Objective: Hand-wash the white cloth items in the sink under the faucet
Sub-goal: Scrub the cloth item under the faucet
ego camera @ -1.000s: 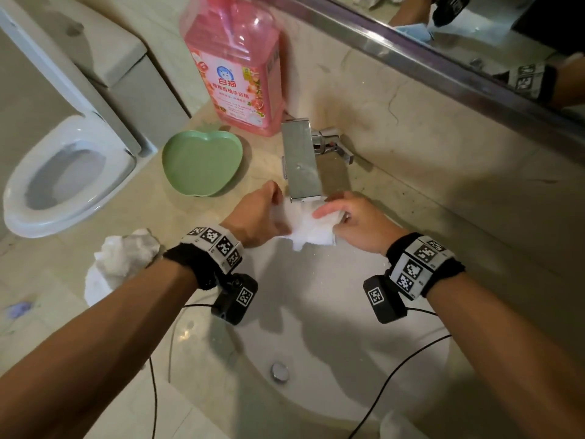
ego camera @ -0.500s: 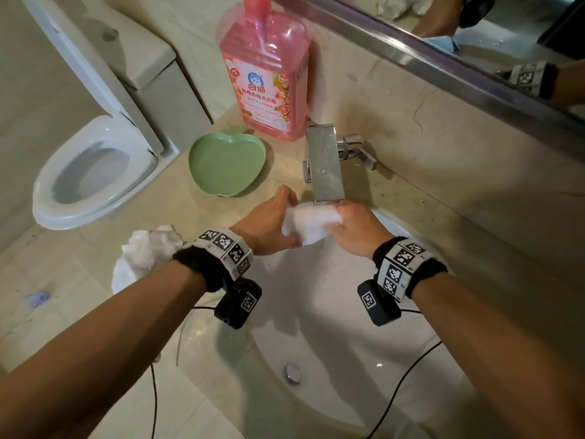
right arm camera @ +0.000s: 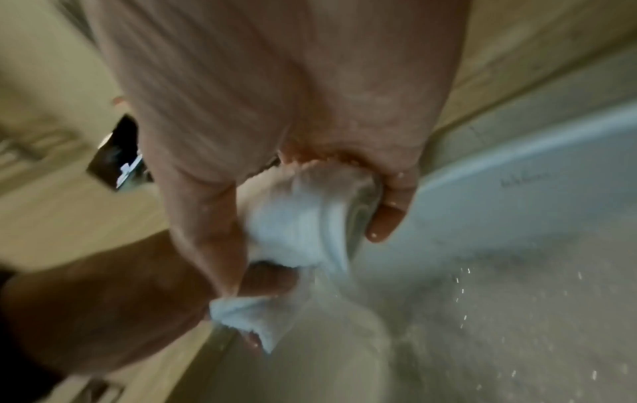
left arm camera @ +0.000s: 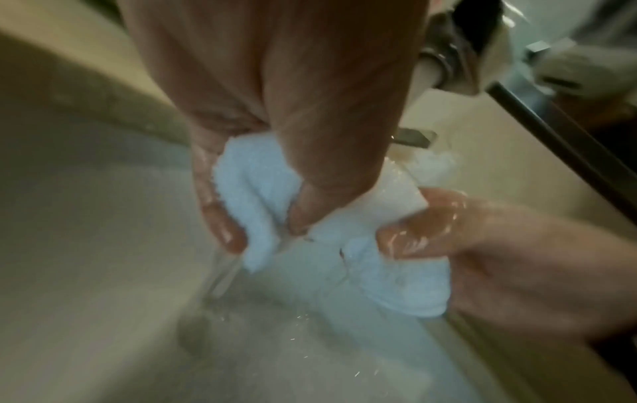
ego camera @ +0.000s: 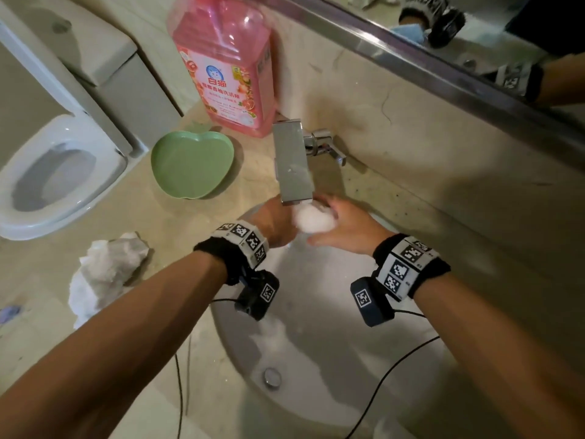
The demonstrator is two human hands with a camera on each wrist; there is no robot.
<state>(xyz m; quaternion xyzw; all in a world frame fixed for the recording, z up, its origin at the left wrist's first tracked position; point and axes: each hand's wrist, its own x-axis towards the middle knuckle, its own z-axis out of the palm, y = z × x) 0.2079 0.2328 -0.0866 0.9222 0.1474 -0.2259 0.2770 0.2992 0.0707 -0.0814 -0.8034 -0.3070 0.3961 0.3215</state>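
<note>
A small white cloth [ego camera: 313, 219] is bunched between both my hands right under the spout of the steel faucet [ego camera: 292, 163]. My left hand [ego camera: 275, 223] grips its left end, thumb and fingers curled round the wet cloth [left arm camera: 255, 196]. My right hand [ego camera: 342, 226] holds the other end, with fingers wrapped over the cloth [right arm camera: 296, 231]. Water runs off the cloth into the white sink [ego camera: 316, 391]. A second crumpled white cloth [ego camera: 104, 274] lies on the counter to the left of the sink.
A pink detergent bottle [ego camera: 224, 68] stands behind the faucet on the left. A green apple-shaped dish [ego camera: 191, 164] sits beside it on the beige counter [ego camera: 110, 359]. The toilet [ego camera: 53, 172] is at far left, a mirror [ego camera: 474, 33] above. The sink drain [ego camera: 272, 377] is near me.
Both hands have drawn the cloth up and tighter under the spout, bunching it into a smaller wad. The head view has shifted, so everything sits further right and lower in the picture.
</note>
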